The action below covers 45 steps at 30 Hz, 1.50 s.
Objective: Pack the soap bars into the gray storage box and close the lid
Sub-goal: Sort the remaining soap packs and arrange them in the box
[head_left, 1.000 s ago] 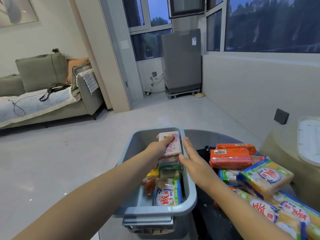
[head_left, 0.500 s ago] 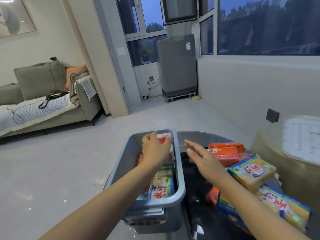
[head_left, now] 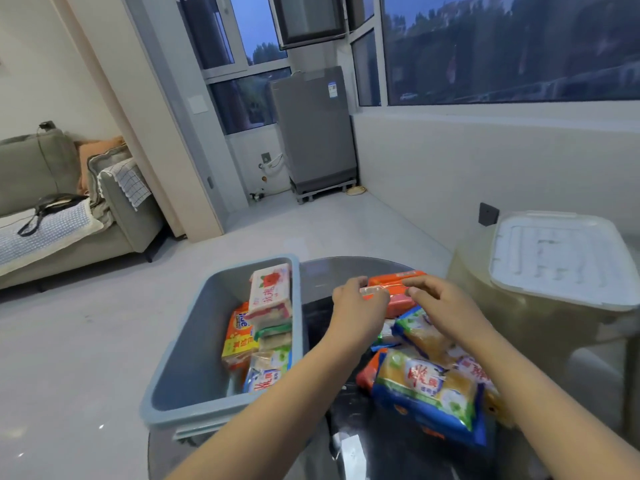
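The gray storage box point(head_left: 180, 358) stands open on the left of the dark round table point(head_left: 349, 448). Inside it lie several wrapped soap bars, among them a pink-and-white rose pack point(head_left: 270, 289), an orange-yellow pack point(head_left: 239, 336) and a blue-and-white pack point(head_left: 265, 377). To the right of the box, my left hand point(head_left: 356, 306) and my right hand point(head_left: 440, 299) grip the two ends of an orange soap pack point(head_left: 394, 282) at the far side of a loose pile. A blue, green and yellow soap pack point(head_left: 429, 389) lies nearest me in that pile.
The white box lid point(head_left: 561, 258) rests on a beige round stand point(head_left: 540, 327) to the right. A wall with a dark socket point(head_left: 488, 213) runs behind it. Bare floor lies left of the table, with a sofa point(head_left: 52, 202) at far left.
My left hand let go of the pink rose pack, now lying in the box, and crossed right. Both hands have closed on the orange pack.
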Motion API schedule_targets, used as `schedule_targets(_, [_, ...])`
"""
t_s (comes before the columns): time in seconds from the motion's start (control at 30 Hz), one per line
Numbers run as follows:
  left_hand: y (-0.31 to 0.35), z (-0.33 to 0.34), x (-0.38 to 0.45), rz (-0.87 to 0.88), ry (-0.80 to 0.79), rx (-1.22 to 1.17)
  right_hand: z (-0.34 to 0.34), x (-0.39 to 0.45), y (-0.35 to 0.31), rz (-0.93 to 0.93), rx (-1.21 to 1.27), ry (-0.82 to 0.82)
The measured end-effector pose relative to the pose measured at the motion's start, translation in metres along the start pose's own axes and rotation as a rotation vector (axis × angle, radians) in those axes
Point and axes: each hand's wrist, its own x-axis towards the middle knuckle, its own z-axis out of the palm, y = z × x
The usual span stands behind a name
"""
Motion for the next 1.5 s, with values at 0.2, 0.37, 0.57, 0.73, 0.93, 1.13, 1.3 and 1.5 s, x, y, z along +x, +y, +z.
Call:
schedule_targets(0.2, [-0.011, 0.031, 0.015, -0.112, 0.061, -0.032, -0.011, 0.011, 0.021, 0.098, -0.132, 0.014])
schedule_targets(0.37, [-0.029, 0.043, 0.033, -0.182, 0.210, -0.082, -0.006, 0.030, 0.032, 0.155, -0.229, 0.019])
schedule_targets(0.57, [-0.042, 0.045, 0.062, -0.254, 0.224, -0.105, 0.003, 0.052, 0.049, 0.181, -0.410, -0.028])
schedule_targets(0.73, [-0.053, 0.048, 0.082, -0.282, 0.236, -0.211, 0.012, 0.059, 0.058, 0.198, -0.597, -0.090])
schedule_targets(0.93, [-0.054, 0.047, 0.087, -0.164, 0.329, -0.326, 0.007, 0.061, 0.051, 0.100, -0.459, -0.031])
schedule_targets(1.13, [-0.036, 0.051, 0.096, -0.056, 0.347, -0.355, -0.001, 0.069, 0.039, 0.112, -0.062, 0.079])
schedule_targets(1.3, [-0.030, 0.061, 0.117, -0.072, 0.350, -0.398, -0.007, 0.093, 0.040, 0.158, -0.058, 0.097])
schedule_targets(1.5, [-0.035, 0.073, 0.144, -0.110, 0.338, -0.371, -0.005, 0.122, 0.056, 0.279, -0.136, 0.039])
